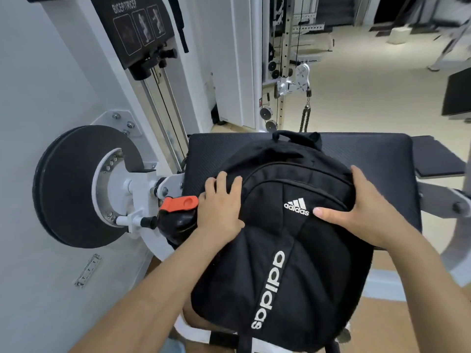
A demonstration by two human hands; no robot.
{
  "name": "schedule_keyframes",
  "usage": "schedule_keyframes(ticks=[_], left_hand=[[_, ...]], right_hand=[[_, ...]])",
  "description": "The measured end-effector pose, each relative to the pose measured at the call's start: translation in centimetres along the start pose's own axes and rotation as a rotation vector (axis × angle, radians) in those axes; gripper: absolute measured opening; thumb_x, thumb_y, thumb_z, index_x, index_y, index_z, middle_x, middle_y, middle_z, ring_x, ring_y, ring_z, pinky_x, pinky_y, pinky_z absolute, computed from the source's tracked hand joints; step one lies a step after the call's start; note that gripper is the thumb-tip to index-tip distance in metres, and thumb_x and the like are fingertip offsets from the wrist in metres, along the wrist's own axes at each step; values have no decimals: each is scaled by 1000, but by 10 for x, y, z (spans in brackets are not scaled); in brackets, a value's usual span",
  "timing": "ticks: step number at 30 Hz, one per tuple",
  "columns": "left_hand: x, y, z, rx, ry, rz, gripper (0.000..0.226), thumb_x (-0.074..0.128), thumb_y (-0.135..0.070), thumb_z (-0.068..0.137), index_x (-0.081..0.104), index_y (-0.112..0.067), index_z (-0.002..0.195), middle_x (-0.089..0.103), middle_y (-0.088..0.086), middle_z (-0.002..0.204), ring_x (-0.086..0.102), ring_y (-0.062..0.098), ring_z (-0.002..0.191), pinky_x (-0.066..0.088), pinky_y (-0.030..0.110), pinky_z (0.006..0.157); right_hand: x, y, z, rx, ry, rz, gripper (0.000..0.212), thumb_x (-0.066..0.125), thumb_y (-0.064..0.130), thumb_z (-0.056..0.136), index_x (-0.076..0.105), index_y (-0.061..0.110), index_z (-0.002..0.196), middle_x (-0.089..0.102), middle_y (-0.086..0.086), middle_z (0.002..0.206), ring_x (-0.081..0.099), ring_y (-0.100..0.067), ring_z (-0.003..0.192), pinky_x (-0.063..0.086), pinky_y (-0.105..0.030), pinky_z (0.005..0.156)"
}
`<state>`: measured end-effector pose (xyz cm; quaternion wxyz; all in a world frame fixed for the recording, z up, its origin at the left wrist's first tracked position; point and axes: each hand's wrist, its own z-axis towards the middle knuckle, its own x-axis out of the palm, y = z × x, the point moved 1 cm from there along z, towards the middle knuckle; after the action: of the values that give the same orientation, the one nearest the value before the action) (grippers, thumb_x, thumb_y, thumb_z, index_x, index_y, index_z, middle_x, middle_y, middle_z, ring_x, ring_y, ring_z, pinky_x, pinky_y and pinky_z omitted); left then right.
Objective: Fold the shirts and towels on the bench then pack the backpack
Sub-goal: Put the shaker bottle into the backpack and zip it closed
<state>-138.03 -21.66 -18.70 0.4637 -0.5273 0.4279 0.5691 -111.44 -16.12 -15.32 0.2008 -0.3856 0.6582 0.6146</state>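
Observation:
A black backpack [275, 240] with white lettering lies flat on the black padded bench [377, 159], zipped shut, its carry handle pointing away from me. My left hand [221, 202] rests flat on the backpack's upper left side, fingers straight. My right hand [356, 202] lies on its upper right side, fingers spread over the edge and thumb pressing the front near the white logo. A black bottle with an orange cap [178, 212] sticks out at the backpack's left side. No shirts or towels are in sight.
A white gym machine with a large black round pad [76, 184] stands close on the left. A cable pulley tower [285, 72] rises behind the bench. More black pads [438, 161] extend to the right. Beige floor lies beyond.

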Motion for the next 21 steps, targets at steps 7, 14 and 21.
schedule_keyframes(ticks=[7,14,21], left_hand=[[-13,15,19,-227,226,-289,124,87,-34,58,6,-22,151,39,15,141,39,38,129,39,51,102],[-29,62,-45,-362,-74,-623,32,71,-18,80,56,-18,109,60,-6,95,53,17,85,38,28,63],[-77,132,-164,-469,-420,-704,14,64,-19,90,51,-24,89,60,-12,86,55,5,79,38,19,61]], right_hand=[[20,-19,31,25,-64,402,101,92,38,57,37,33,141,56,13,124,54,-16,112,43,-32,90],[39,56,2,-249,-259,126,44,79,53,66,56,28,94,60,17,87,57,-16,85,44,-34,69],[48,162,-82,-575,-254,127,51,72,63,67,56,22,93,62,12,82,57,-16,80,48,-37,72]])
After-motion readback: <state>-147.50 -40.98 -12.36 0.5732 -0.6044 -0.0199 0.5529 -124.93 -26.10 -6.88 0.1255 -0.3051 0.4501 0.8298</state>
